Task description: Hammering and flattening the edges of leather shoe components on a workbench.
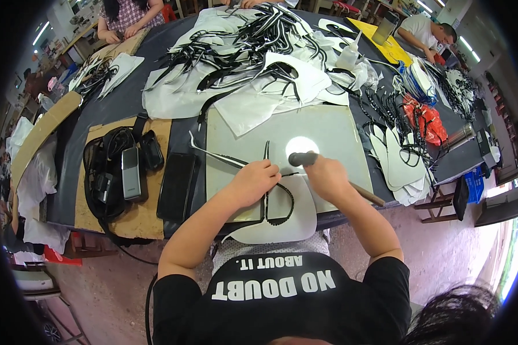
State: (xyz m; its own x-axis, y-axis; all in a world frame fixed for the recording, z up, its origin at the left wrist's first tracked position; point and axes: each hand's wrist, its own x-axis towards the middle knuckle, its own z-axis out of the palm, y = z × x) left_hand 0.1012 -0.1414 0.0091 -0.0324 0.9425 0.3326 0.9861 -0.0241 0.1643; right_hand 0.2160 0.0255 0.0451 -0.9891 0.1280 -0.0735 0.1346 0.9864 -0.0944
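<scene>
My right hand point(328, 178) is closed round a hammer. Its dark round head point(303, 159) is over a bright round spot of light, and its wooden handle point(367, 194) sticks out past my wrist. My left hand point(256, 181) has its fingers bent and pressed together on a narrow black-and-white strip point(217, 156) at the edge of a white cut piece point(298, 221). A curved black edging runs round an opening in this piece, which overhangs the near table edge. Under both hands lies a pale grey board point(339, 135). My left fingertips partly hide what they pinch.
A heap of white pieces with black strips point(259, 40) covers the far middle. On cardboard at left lie a grey power bank point(130, 172) and cables; a black flat case point(177, 187) is beside them. White pieces point(392, 158) and a red bag point(423, 121) lie right. Other people sit across.
</scene>
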